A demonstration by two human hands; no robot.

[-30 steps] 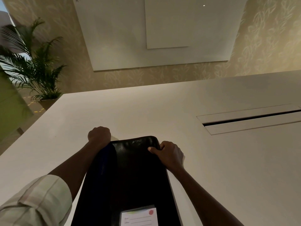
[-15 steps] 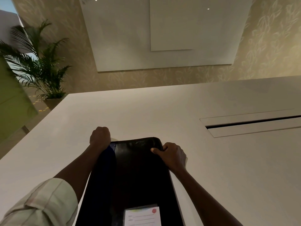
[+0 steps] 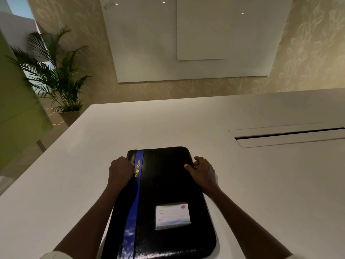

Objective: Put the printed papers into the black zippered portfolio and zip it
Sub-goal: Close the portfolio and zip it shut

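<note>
The black zippered portfolio (image 3: pixel 164 186) lies closed and flat on the white table (image 3: pixel 261 193), long side pointing away from me. It has a blue stripe with yellow "PORTFOLIO" lettering down its left part and a white name card (image 3: pixel 172 214) in a clear pocket. My left hand (image 3: pixel 119 171) is closed on the portfolio's far left edge. My right hand (image 3: pixel 202 171) grips the far right edge, thumb on top of the cover. No printed papers are visible.
A long cable slot (image 3: pixel 287 134) with a dark gap is set into the table at the right. A potted palm (image 3: pixel 54 75) stands on the floor past the table's left corner. A whiteboard (image 3: pixel 186 40) hangs on the patterned wall.
The portfolio has come down from a tilted, raised pose to lie flat on the table. Both hands have slid nearer along its side edges, and the view has tipped down.
</note>
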